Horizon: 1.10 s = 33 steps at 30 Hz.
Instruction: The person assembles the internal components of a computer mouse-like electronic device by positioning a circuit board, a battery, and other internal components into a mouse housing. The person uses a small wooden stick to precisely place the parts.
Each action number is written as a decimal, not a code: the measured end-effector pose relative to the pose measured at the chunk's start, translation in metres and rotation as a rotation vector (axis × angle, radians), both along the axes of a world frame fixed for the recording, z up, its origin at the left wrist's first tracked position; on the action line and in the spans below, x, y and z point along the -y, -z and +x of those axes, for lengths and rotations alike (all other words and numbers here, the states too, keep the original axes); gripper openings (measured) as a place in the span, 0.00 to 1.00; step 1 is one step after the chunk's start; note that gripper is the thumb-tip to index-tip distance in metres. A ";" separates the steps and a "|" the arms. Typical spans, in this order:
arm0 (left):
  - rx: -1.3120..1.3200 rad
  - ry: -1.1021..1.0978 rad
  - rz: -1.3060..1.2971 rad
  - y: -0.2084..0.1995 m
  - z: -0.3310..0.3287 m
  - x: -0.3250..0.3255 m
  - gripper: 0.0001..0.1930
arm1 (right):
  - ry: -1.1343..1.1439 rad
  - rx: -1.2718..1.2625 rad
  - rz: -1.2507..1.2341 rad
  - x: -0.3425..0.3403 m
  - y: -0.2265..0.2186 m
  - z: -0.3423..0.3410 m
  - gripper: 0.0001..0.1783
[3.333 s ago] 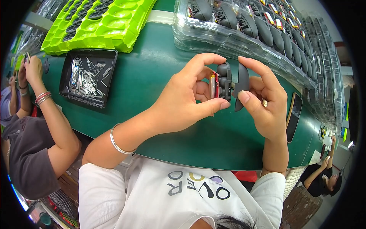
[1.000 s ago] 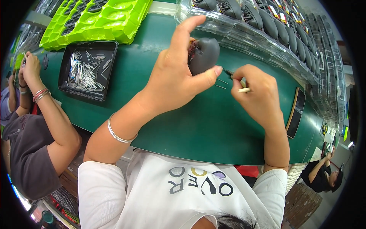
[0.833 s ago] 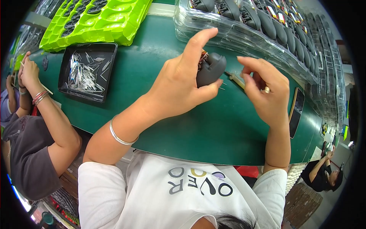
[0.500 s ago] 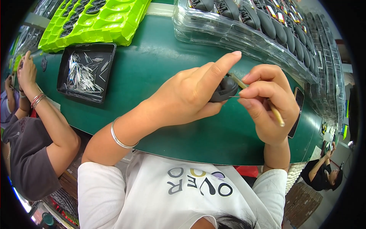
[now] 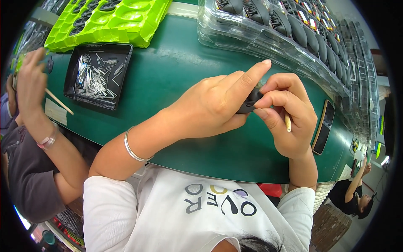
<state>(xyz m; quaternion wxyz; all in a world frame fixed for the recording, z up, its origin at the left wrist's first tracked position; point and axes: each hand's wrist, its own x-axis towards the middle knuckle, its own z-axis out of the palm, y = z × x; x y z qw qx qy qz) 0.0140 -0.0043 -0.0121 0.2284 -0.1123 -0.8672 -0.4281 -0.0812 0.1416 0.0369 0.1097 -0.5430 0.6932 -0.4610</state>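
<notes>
Head view: black tray (image 5: pixel 94 103) taken as landmark, on a green tabletop (image 5: pixel 189 155), loose thin metal pins (image 5: pixel 90 82) heaped in it, mostly toward its left side. Both hands well to the right of the black tray, roughly level with its near edge, close together over 1 dark casing (image 5: pixel 250 101). Left hand (image 5: pixel 220 103) clamped around the casing from the left, back of hand up, hiding most of it; index finger stretched out past it to the upper right. Right hand (image 5: pixel 289 111) meets it from the other side: thumb and 2 fingertips bunched against the casing's right end; whether they pinch anything small there, cannot tell. Same hand grips a pale stick (image 5: pixel 288 122), its blunt end poking out below the fingers. Silver bangle (image 5: pixel 131 147) on the left forearm, below and right of the black tray. Bright green moulded tray (image 5: pixel 126 28) just beyond the black tray, some pockets filled with dark parts. Clear plastic trays (image 5: pixel 226 38) stacked beyond and far to the right of it, bearing rows of dark grey casings (image 5: pixel 299 35). Phone (image 5: pixel 323 128) far right of the black tray, dark screen up. Left of the black tray, a co-worker's hand (image 5: pixel 31 82), raised and blurred; a thin light rod (image 5: pixel 61 102) slants between it and the tray.
</notes>
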 end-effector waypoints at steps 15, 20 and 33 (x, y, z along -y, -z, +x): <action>-0.008 0.024 0.015 -0.003 0.003 -0.006 0.27 | -0.044 0.207 0.162 -0.005 -0.013 -0.012 0.02; 0.040 0.017 0.000 -0.001 0.004 -0.004 0.23 | -0.031 -0.078 0.261 -0.005 -0.013 -0.002 0.06; 0.253 0.147 0.172 -0.002 0.003 -0.005 0.13 | -0.071 -0.115 0.225 -0.008 -0.009 0.001 0.05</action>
